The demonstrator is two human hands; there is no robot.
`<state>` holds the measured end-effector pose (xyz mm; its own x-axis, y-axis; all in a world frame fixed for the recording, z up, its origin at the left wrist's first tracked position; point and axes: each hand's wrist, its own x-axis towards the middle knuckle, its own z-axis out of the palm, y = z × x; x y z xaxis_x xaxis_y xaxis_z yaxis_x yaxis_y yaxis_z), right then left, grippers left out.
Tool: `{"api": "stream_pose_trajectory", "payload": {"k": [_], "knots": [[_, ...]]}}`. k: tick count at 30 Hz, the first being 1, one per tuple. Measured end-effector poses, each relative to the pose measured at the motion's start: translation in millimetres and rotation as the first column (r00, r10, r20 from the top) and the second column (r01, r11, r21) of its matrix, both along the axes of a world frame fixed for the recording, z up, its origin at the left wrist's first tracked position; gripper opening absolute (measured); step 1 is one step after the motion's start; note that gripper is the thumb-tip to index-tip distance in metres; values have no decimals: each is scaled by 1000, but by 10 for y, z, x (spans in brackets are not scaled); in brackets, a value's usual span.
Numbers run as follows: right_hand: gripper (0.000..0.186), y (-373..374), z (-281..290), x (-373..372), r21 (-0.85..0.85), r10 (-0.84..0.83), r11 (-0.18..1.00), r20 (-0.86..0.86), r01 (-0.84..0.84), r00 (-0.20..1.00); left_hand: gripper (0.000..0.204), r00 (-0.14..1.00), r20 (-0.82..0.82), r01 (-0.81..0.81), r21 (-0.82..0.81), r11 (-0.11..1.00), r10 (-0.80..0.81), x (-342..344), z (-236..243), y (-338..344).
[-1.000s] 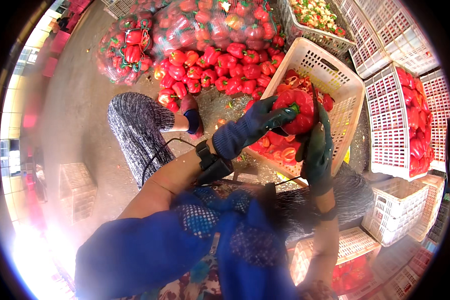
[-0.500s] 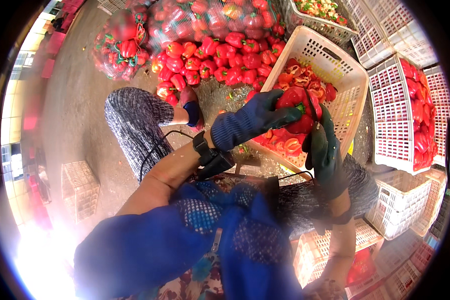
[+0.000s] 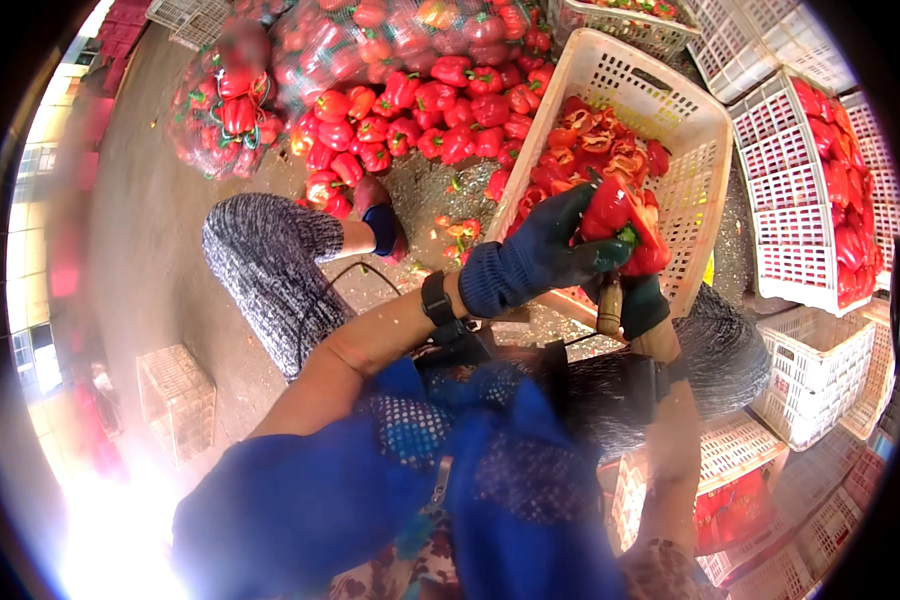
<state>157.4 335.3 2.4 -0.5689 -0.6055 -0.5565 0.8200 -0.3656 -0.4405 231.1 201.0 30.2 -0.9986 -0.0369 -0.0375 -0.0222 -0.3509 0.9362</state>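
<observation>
Over the pale plastic crate, my left hand grips the glossy red bell pepper from nine o'clock, its length slanting eleven-to-five; on my feed, the right hand, at six, seems closed on a brown wooden handle.

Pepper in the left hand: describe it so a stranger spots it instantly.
Find the big pale crate right of picture centre, holding cut red pieces. Over its near end, the gloved left hand grips the pepper. Unlike those pieces, it is held up, green stem showing.
</observation>
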Motion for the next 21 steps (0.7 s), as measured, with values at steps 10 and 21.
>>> {"api": "stream_pose_trajectory", "payload": {"k": [10, 21], "knots": [[18, 293, 39, -17, -112, 113, 986, -63, -120, 992, 79, 979, -180, 9, -447, 895, -99, -156, -354, -304], [49, -24, 224, 151, 350, 62, 853, -806, 388, 589, 53, 931, 354, -257, 471, 844, 86, 29, -193, 253]]}}
